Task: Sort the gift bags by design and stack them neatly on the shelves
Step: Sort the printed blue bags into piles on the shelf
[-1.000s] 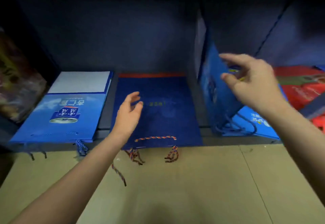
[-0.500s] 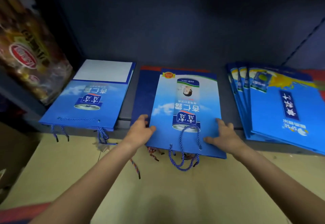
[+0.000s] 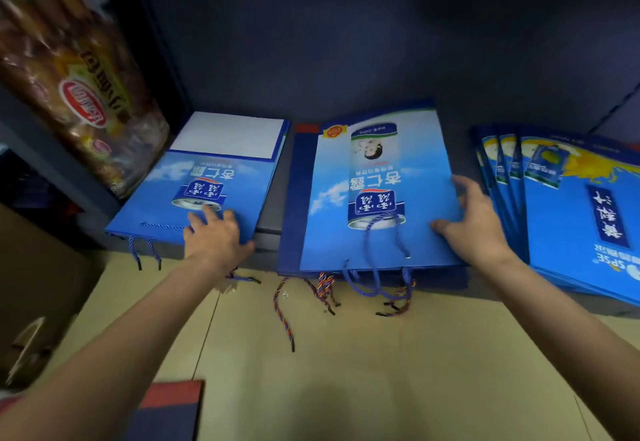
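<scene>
A light-blue gift bag with a can print (image 3: 377,194) lies flat on a dark navy bag (image 3: 294,205) in the middle of the low shelf. My right hand (image 3: 474,222) grips its right edge, thumb on top. My left hand (image 3: 214,236) rests with spread fingers on the front of another can-print blue bag (image 3: 204,191) at the left, which lies on a white-backed bag (image 3: 228,134). A fanned stack of blue bags with a yellow sun design (image 3: 571,205) lies at the right.
Packaged snacks in clear wrap (image 3: 72,83) fill the neighbouring shelf at the left. Rope handles (image 3: 287,309) hang over the shelf's front edge above the beige tiled floor (image 3: 346,371). A red and navy bag (image 3: 169,409) lies on the floor near me.
A can-print bag was laid on the navy bag and slid deeper onto the shelf. My left hand moved from it onto the left bag; my right hand shifted to its right edge.
</scene>
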A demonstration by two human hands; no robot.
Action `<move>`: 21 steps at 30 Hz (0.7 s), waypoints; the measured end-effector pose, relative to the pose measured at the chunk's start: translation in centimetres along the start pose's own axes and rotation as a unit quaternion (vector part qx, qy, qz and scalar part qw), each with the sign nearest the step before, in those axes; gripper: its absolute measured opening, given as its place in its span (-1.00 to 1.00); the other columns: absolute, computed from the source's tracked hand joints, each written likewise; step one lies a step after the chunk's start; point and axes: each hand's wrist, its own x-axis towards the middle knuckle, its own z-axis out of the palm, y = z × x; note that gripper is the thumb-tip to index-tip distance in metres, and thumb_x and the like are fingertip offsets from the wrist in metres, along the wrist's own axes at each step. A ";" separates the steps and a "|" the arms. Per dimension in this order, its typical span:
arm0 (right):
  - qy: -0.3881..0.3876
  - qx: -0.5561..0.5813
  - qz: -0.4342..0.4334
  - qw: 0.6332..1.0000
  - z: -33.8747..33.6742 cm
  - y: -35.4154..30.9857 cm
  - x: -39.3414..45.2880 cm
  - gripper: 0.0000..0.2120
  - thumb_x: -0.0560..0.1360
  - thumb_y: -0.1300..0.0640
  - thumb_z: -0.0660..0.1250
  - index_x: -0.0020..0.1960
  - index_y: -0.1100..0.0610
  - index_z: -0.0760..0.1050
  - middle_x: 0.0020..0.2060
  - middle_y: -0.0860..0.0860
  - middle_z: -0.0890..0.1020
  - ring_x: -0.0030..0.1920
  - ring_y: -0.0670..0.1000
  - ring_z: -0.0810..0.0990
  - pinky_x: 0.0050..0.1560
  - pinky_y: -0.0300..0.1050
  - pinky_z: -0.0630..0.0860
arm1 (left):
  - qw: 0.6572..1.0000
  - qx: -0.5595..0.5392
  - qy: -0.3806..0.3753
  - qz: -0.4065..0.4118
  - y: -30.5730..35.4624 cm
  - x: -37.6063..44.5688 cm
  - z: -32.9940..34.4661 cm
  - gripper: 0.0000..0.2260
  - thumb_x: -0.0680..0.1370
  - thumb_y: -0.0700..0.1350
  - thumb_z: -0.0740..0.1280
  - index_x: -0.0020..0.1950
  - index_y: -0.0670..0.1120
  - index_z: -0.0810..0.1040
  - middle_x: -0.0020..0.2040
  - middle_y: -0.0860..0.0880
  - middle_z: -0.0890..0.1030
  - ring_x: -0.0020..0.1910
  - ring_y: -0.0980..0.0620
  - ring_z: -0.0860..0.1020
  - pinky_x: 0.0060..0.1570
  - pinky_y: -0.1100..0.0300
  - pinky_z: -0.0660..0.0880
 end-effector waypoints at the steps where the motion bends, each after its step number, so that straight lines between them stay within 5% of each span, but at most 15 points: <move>1: -0.013 0.057 0.011 0.998 1.1 -0.3 0.2 -0.35 0.40 0.35 0.37 0.39 -0.04 0.26 0.27 0.16 0.40 0.17 0.17 0.49 0.22 0.01 0.45 | 1.000 -0.011 -0.009 -0.002 -0.1 0.3 -0.3 -0.45 0.55 0.15 0.23 0.36 -0.21 0.24 0.38 -0.26 0.28 0.35 -0.28 0.28 0.23 -0.08 0.34; 3: -0.010 0.116 0.028 0.993 2.8 -0.6 0.6 -0.39 0.41 0.37 0.33 0.35 -0.06 0.29 0.23 0.14 0.43 0.12 0.17 0.53 0.15 0.13 0.50 | 0.999 -0.027 0.023 0.019 0.3 0.4 -1.3 -0.59 0.58 0.05 0.21 0.25 -0.24 0.34 0.23 -0.26 0.46 0.21 -0.26 0.43 0.08 -0.01 0.42; 8: 0.047 0.082 0.017 0.995 2.7 -0.1 1.4 -0.48 0.48 0.40 0.23 0.37 0.03 0.29 0.27 0.14 0.31 0.02 0.07 0.41 -0.02 -0.15 0.37 | 0.979 -0.038 0.195 0.048 -1.3 0.8 -5.9 -0.66 0.58 -0.24 0.11 0.37 -0.21 0.30 0.08 -0.35 0.53 0.06 -0.35 0.50 -0.08 -0.05 0.41; 13: 0.028 0.069 0.044 0.996 2.0 0.8 1.1 -0.49 0.50 0.36 0.23 0.38 0.01 0.28 0.31 0.13 0.29 0.03 0.07 0.41 -0.02 -0.04 0.42 | 0.929 -0.129 0.343 0.047 -5.2 0.1 -8.5 -0.74 0.58 -0.23 0.11 0.24 -0.24 0.40 -0.06 -0.44 0.54 -0.10 -0.44 0.49 -0.17 -0.10 0.38; 18: 0.016 0.070 0.044 0.996 2.1 0.4 1.2 -0.48 0.48 0.32 0.31 0.37 0.03 0.28 0.27 0.15 0.38 0.20 0.17 0.43 0.15 0.03 0.42 | 0.969 -0.003 0.242 0.053 -3.3 -0.6 -5.9 -0.68 0.60 -0.22 0.09 0.36 -0.20 0.27 0.01 -0.31 0.58 -0.03 -0.33 0.54 -0.22 0.00 0.36; 21: 0.003 0.106 0.073 0.992 2.0 0.4 1.5 -0.43 0.47 0.30 0.35 0.39 0.03 0.24 0.03 0.05 0.50 0.13 0.16 0.51 0.16 0.15 0.47 | 0.976 0.116 0.176 0.047 -1.9 -0.3 -5.7 -0.59 0.59 -0.27 0.13 0.44 -0.12 0.19 0.13 -0.17 0.56 0.08 -0.22 0.55 -0.22 0.07 0.37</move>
